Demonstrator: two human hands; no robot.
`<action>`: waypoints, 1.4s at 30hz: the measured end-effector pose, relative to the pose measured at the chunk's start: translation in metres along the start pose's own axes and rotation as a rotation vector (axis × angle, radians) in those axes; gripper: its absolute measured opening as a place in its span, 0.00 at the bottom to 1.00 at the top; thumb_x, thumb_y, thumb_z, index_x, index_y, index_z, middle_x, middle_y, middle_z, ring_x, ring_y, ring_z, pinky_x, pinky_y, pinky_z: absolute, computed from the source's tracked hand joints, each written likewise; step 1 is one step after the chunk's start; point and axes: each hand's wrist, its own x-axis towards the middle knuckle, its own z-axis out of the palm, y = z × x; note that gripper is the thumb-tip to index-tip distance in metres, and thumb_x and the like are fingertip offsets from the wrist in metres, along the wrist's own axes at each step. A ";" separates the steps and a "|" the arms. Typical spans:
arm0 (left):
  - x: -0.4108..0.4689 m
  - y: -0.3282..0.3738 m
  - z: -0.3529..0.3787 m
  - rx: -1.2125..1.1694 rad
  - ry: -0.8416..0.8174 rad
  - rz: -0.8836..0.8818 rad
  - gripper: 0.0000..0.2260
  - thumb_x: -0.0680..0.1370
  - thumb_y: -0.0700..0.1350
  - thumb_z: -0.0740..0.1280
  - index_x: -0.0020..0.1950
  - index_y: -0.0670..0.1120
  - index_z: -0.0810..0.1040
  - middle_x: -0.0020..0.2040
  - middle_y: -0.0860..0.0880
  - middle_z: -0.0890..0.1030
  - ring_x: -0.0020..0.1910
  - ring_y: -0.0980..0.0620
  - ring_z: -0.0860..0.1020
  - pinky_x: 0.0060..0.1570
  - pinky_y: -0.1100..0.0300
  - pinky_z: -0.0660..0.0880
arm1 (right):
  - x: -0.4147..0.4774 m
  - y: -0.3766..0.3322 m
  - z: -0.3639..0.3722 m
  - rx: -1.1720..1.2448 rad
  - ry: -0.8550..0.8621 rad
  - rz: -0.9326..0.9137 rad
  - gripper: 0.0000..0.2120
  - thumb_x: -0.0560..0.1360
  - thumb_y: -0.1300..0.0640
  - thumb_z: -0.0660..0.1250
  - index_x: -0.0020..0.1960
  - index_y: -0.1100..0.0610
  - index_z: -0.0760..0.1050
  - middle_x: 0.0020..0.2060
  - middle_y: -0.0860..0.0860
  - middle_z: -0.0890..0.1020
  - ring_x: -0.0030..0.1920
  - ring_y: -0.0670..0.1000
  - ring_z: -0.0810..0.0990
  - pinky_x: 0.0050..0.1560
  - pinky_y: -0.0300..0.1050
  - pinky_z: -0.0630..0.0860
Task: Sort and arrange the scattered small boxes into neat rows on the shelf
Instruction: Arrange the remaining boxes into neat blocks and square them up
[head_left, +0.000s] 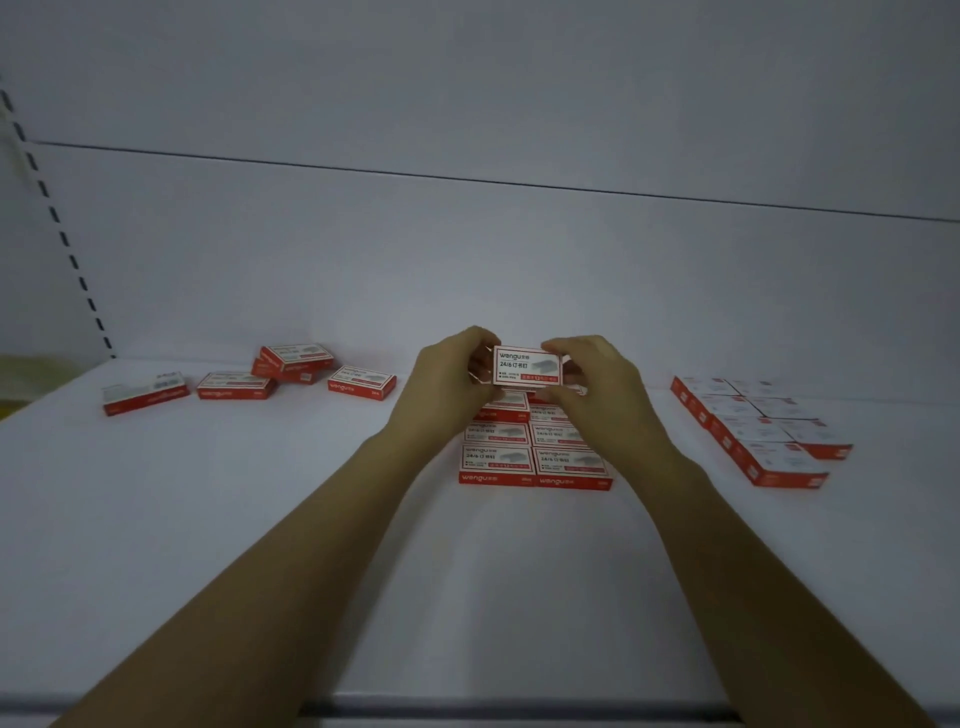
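Reaching across the white shelf, I see a tidy block of boxes at three o'clock, a two-wide block dead ahead, and five loose boxes well apart at nine to ten o'clock, two of them stacked askew. Both my hands grip one box: my left hand pinches its nine o'clock end and my right hand its three o'clock end. The box is held printed face toward me, just above the far end of the two-wide block. The risk, as I judge it, is setting it down crooked or brushing my wrists over the near rows, nudging those light cartons out of line. A slack pinch could also drop it onto them.
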 end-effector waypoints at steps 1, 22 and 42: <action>0.001 0.001 -0.001 0.032 -0.043 -0.013 0.21 0.73 0.41 0.72 0.65 0.47 0.71 0.54 0.51 0.78 0.47 0.56 0.75 0.45 0.69 0.73 | 0.001 0.001 -0.004 -0.019 -0.024 0.013 0.21 0.74 0.59 0.69 0.66 0.55 0.71 0.62 0.51 0.74 0.52 0.45 0.75 0.52 0.35 0.70; -0.013 -0.022 0.014 0.152 -0.089 -0.250 0.12 0.78 0.41 0.64 0.60 0.42 0.79 0.56 0.45 0.82 0.51 0.50 0.80 0.46 0.65 0.72 | 0.001 0.031 -0.004 -0.154 -0.197 0.271 0.13 0.73 0.61 0.69 0.58 0.57 0.77 0.59 0.56 0.76 0.55 0.56 0.79 0.55 0.46 0.76; -0.034 -0.065 -0.082 0.665 -0.189 -0.294 0.18 0.77 0.47 0.64 0.65 0.42 0.72 0.63 0.42 0.74 0.60 0.43 0.73 0.58 0.52 0.72 | 0.043 -0.062 0.036 -0.451 -0.477 -0.050 0.20 0.77 0.52 0.62 0.67 0.57 0.68 0.64 0.59 0.69 0.63 0.58 0.69 0.61 0.49 0.68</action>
